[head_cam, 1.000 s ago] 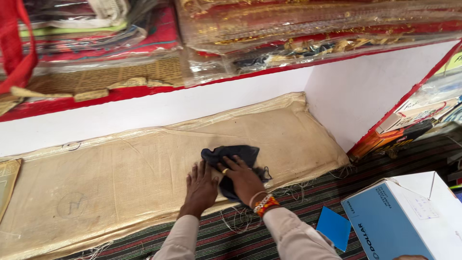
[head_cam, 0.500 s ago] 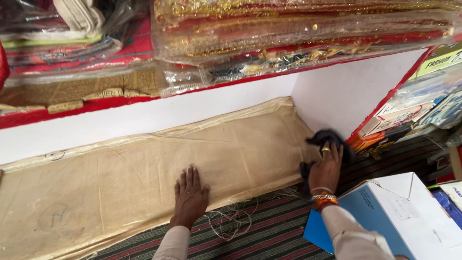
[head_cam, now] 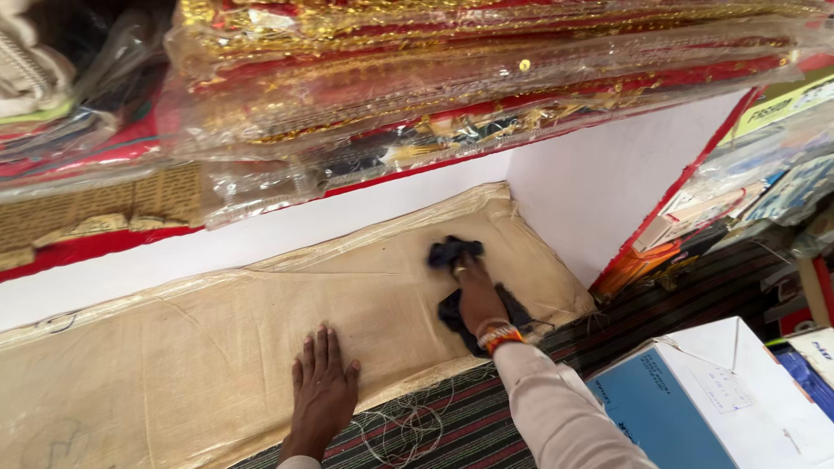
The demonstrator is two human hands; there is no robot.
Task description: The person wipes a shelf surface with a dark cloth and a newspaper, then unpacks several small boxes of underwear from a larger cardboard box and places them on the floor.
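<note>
My right hand [head_cam: 478,295] presses a dark cloth [head_cam: 449,253] onto the beige woven sheet [head_cam: 217,339] that lines the bottom shelf. The cloth bunches ahead of my fingers and trails under my wrist, which wears bangles and a ring. My left hand [head_cam: 323,391] lies flat, fingers spread, on the sheet's front edge, holding nothing. Loose threads hang from the sheet's frayed edge below it.
Plastic-wrapped red and gold fabric packs [head_cam: 469,78] overhang from the shelf above. A white side wall [head_cam: 608,182] closes the shelf on the right. A blue and white box [head_cam: 712,399] sits on the striped mat [head_cam: 452,426] at lower right. More packaged goods [head_cam: 764,191] stack beyond the red divider.
My right hand has swept the cloth from the shelf's right front corner back left and deeper onto the sheet. My left hand stays planted on the front edge.
</note>
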